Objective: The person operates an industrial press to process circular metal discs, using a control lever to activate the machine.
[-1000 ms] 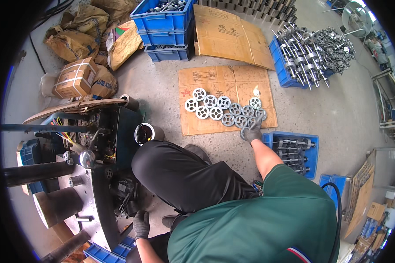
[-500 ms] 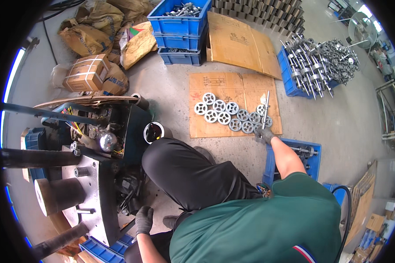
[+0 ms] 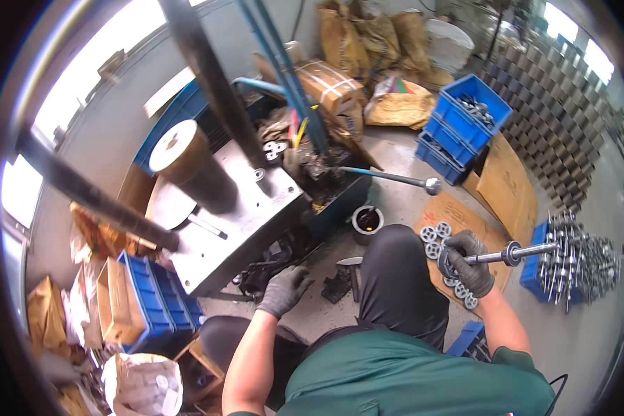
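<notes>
The person's right hand (image 3: 473,267), in a grey glove, is closed around one end of a metal shaft (image 3: 539,249), which points out to the right of the fist, roughly level in the view; a round collar (image 3: 512,254) sits on it partway along, just beyond the fingers. A ring-shaped part shows at the left side of the same hand, but how it joins the shaft cannot be told. Spoked metal wheels (image 3: 430,234) lie to the left of and below this hand, on a flat cardboard sheet (image 3: 447,205). Farther right of it, past the shaft's tip, a blue crate (image 3: 533,275) stands heaped with similar shafts (image 3: 568,256). The left hand (image 3: 283,291), also gloved, is well apart from the right, its fingers loosely extended and slightly bent, with nothing visible in its grasp. Above and to the left of it is a pale metal plate (image 3: 256,215) bearing a thick cylinder (image 3: 204,170); above and to its right, a round container (image 3: 354,225) of dark contents stands on the floor.
</notes>
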Tool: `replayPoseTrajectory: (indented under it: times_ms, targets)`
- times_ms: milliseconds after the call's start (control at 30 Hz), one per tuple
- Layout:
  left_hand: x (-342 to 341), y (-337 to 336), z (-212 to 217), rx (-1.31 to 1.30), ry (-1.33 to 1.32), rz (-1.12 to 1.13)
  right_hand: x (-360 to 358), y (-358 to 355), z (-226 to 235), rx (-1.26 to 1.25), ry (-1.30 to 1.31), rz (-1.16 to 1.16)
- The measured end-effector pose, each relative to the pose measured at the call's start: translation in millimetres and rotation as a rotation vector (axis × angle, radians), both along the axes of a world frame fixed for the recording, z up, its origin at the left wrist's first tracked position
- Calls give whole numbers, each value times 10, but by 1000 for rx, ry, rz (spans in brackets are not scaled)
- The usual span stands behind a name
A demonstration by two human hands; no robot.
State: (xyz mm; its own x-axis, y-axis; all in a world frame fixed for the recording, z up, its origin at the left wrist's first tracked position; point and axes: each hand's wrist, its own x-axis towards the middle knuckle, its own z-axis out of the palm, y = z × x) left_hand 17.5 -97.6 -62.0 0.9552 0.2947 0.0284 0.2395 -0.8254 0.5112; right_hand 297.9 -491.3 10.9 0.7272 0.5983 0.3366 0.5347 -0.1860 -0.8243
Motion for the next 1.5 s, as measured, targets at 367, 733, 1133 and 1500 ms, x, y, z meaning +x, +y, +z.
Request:
replayPoseTrajectory:
  times_ms: [367,733,1133,1500]
  targets:
    - [-17,-312,439,-1222,-671,-128,-893,2561,702,-321,221,746]
    - [-181,-278,119,-1825,-659,474,-399,2333,1978,-429,-837,712]
    - [-109,-375,124,-1925,-581,508,167,1966,2083,-957,-525,463]
    - [-166,-156,291,-2012,-659,544,50,2020,2035,-855,-399,405]
